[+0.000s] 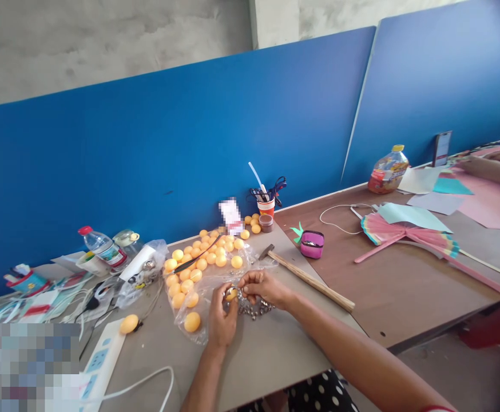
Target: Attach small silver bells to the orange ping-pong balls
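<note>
On table | left hand pinches orange ball | right hand grips it too

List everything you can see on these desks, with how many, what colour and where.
balls: many, orange, on a clear bag, desk middle; one apart by the power strip
metal bits: small pile, silver, under the hands
hammer: one, wooden handle, right of the balls
pouch: one, magenta, right desk
cup: one, orange and white, holds scissors, by the blue partition
water bottle: one, clear with red cap, left
power strip: one, white, front left
fan: one, pink paper, right desk
jug: one, yellow cap, far right
left hand: holds an orange ball
right hand: over the metal bits
</note>
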A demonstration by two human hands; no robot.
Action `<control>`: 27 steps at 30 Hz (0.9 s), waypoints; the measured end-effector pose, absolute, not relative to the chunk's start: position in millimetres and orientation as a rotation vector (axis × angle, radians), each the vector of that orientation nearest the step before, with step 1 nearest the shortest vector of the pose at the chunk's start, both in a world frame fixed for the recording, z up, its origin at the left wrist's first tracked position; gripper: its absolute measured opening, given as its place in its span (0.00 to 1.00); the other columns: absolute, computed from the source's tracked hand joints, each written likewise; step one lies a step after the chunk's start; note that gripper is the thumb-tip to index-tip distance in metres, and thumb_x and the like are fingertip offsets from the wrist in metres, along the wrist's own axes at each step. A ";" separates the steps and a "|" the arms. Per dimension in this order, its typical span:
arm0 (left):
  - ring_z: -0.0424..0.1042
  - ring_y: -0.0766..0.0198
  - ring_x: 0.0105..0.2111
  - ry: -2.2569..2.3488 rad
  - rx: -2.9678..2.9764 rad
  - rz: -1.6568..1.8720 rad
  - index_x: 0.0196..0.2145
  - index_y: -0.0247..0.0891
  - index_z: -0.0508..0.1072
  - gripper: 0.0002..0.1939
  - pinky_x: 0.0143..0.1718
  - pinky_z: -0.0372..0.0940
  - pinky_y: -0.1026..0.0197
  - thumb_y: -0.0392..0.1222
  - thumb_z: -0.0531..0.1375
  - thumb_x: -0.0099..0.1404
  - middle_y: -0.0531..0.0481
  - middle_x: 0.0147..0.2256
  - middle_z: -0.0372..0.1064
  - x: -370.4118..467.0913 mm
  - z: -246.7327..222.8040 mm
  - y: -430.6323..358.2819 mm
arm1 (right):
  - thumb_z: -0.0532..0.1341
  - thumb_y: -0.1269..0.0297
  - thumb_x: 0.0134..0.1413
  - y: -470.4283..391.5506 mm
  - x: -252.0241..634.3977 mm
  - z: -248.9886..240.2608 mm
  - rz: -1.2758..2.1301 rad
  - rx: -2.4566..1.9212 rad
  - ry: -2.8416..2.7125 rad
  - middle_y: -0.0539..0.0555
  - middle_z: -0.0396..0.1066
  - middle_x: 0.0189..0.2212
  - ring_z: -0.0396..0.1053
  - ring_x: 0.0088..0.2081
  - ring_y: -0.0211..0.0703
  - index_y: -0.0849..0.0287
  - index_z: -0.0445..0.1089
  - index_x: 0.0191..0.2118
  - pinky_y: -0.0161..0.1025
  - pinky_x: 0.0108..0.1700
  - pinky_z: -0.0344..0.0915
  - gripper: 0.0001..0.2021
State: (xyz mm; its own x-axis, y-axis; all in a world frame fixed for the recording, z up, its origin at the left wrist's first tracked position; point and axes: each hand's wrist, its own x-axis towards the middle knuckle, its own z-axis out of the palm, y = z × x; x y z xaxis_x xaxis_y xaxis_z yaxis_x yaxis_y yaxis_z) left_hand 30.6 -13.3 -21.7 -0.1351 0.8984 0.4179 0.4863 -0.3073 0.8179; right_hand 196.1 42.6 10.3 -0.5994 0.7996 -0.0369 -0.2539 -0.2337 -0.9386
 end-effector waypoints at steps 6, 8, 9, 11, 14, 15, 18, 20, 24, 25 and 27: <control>0.71 0.56 0.47 1.609 1.739 1.386 0.48 0.41 0.68 0.16 0.48 0.67 0.52 0.41 0.59 0.61 0.43 0.47 0.71 31.6 -22.0 -14.0 | 0.62 0.67 0.41 38.6 187.2 6.5 1.758 -0.774 -1.436 0.44 0.64 0.18 0.58 0.19 0.31 0.60 0.67 0.27 0.31 0.23 0.53 0.05; 0.70 0.56 0.47 1.611 1.762 1.372 0.48 0.41 0.68 0.17 0.48 0.67 0.52 0.40 0.58 0.61 0.44 0.47 0.70 32.1 -21.0 -14.5 | 0.60 0.70 0.41 37.4 185.3 6.4 1.629 -0.798 -1.512 0.45 0.64 0.21 0.60 0.23 0.32 0.60 0.68 0.26 0.31 0.27 0.56 0.02; 0.70 0.56 0.47 1.610 1.780 1.367 0.48 0.41 0.68 0.17 0.48 0.67 0.52 0.39 0.58 0.61 0.44 0.47 0.70 32.4 -20.4 -14.9 | 0.59 0.71 0.41 36.8 184.8 6.8 1.563 -0.812 -1.542 0.46 0.65 0.24 0.61 0.26 0.33 0.60 0.68 0.25 0.32 0.30 0.58 0.02; 0.70 0.56 0.47 1.607 1.817 1.354 0.48 0.41 0.68 0.16 0.48 0.67 0.52 0.38 0.58 0.61 0.44 0.46 0.70 33.3 -19.2 -15.7 | 0.58 0.73 0.41 36.0 184.3 8.5 1.455 -0.844 -1.594 0.49 0.66 0.29 0.64 0.32 0.35 0.60 0.69 0.25 0.33 0.37 0.60 0.03; 0.70 0.55 0.47 1.601 1.837 1.364 0.48 0.41 0.68 0.17 0.49 0.67 0.52 0.37 0.58 0.60 0.44 0.46 0.71 34.2 -18.1 -16.4 | 0.57 0.75 0.42 34.9 184.0 10.8 1.373 -0.904 -1.654 0.50 0.67 0.30 0.65 0.36 0.38 0.60 0.69 0.24 0.34 0.42 0.61 0.05; 0.70 0.55 0.47 1.597 1.837 1.371 0.48 0.41 0.69 0.17 0.49 0.67 0.52 0.37 0.58 0.60 0.44 0.46 0.71 34.3 -18.0 -16.5 | 0.57 0.75 0.42 34.6 183.8 11.0 1.359 -0.919 -1.665 0.50 0.67 0.29 0.65 0.36 0.38 0.60 0.69 0.24 0.35 0.42 0.61 0.06; 0.71 0.55 0.47 1.587 1.846 1.374 0.48 0.41 0.69 0.17 0.49 0.67 0.52 0.37 0.58 0.60 0.44 0.46 0.71 33.5 -18.7 -15.8 | 0.57 0.76 0.42 34.0 182.4 9.3 1.364 -0.936 -1.645 0.49 0.66 0.28 0.65 0.33 0.37 0.60 0.69 0.24 0.33 0.38 0.62 0.06; 0.71 0.55 0.47 1.585 1.862 1.367 0.48 0.41 0.69 0.17 0.49 0.67 0.52 0.36 0.58 0.60 0.44 0.45 0.71 32.5 -19.8 -15.1 | 0.56 0.76 0.42 34.2 181.3 6.9 1.430 -0.932 -1.606 0.48 0.65 0.25 0.63 0.29 0.35 0.60 0.68 0.24 0.32 0.33 0.61 0.06; 0.71 0.56 0.46 1.598 1.913 1.349 0.47 0.41 0.69 0.16 0.47 0.67 0.53 0.36 0.57 0.61 0.44 0.44 0.71 31.0 -22.1 -14.1 | 0.56 0.75 0.41 35.1 180.0 3.5 1.588 -0.908 -1.521 0.46 0.63 0.20 0.61 0.24 0.34 0.60 0.67 0.24 0.31 0.29 0.59 0.05; 0.71 0.56 0.46 1.599 1.925 1.344 0.47 0.41 0.69 0.16 0.47 0.67 0.53 0.36 0.57 0.61 0.44 0.44 0.71 30.9 -22.4 -14.0 | 0.57 0.75 0.41 35.3 180.1 3.3 1.606 -0.908 -1.504 0.46 0.64 0.19 0.62 0.24 0.34 0.60 0.67 0.25 0.31 0.29 0.60 0.05; 0.71 0.56 0.45 1.603 1.944 1.339 0.47 0.41 0.69 0.16 0.47 0.68 0.53 0.35 0.57 0.61 0.44 0.44 0.71 31.0 -22.4 -14.0 | 0.57 0.75 0.41 35.5 180.6 3.3 1.630 -0.912 -1.479 0.45 0.64 0.19 0.62 0.24 0.34 0.60 0.67 0.25 0.32 0.29 0.60 0.04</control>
